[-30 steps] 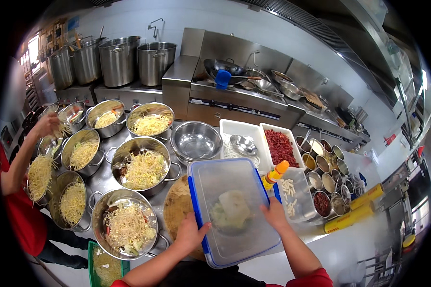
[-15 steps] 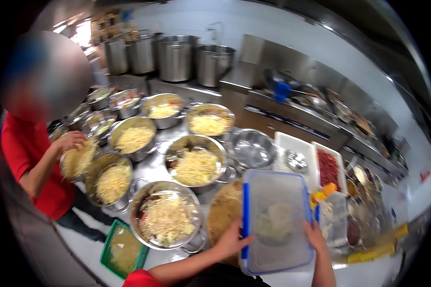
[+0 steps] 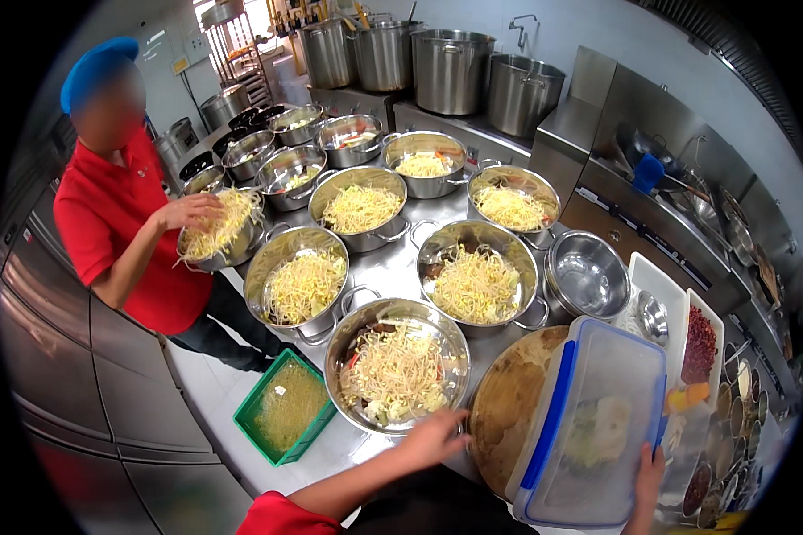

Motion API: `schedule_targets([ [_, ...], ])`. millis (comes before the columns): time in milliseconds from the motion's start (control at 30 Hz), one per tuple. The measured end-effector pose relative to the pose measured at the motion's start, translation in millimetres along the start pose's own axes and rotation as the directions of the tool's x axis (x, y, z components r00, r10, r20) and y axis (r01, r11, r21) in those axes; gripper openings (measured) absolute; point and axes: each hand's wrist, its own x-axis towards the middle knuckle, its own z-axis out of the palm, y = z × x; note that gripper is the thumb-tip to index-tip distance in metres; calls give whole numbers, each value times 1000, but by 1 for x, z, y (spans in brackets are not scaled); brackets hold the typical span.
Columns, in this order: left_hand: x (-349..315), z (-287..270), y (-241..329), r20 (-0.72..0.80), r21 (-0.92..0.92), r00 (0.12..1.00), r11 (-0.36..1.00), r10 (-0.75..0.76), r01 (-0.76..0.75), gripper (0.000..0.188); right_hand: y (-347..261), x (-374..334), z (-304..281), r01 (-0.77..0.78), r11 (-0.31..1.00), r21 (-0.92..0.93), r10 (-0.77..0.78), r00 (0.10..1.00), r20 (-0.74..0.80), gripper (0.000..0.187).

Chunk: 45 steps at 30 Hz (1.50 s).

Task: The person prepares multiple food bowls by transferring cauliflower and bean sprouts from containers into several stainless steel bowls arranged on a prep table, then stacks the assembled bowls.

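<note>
Fingers apart, my left hand is empty between the nearest steel pot and the round wooden board. That pot holds bean sprouts over cauliflower and some red pieces. My right hand grips the right edge of a clear plastic food box with blue clip edges. The box stands tilted over the board's right part. Pale and greenish contents show dimly through it. A co-worker's hand rests on sprouts heaped in a pot at the left.
Several steel pots with sprouts and vegetables crowd the table. Empty steel bowls stand right of them, beside a white tray and a tray of red pieces. A green basket is at lower left. Tall stockpots line the back.
My left hand has let go of the food box and moved left toward the nearest pot. My right hand stays on the box, which has tilted. The view has swung left.
</note>
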Motion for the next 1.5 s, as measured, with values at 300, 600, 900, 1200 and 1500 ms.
schedule_targets([
  [300, 18, -34, -103, -130, 584, 965, 769, -228, 260, 66, 7, 6, 2, -69, 997, 27, 69, 998, -13, 44],
  [600, 57, -78, -161, -48, 276, 989, 950, -138, 146, 41, 11, 4, 3, -19, 1000, 0, 19, 999, -48, 45],
  [900, 57, -125, -133, -84, 63, 989, 990, -118, 123, 46, -10, -4, 1, -57, 998, 8, 57, 997, -49, 39],
  [1200, 51, -75, -125, 162, 564, 962, 821, -220, 93, 76, -30, -8, -2, -109, 993, -43, 108, 994, -22, 43],
  [1500, 85, -117, -94, 80, 483, 990, 873, -118, 65, 52, -32, -7, -1, -148, 989, -10, 148, 989, -5, 47],
])
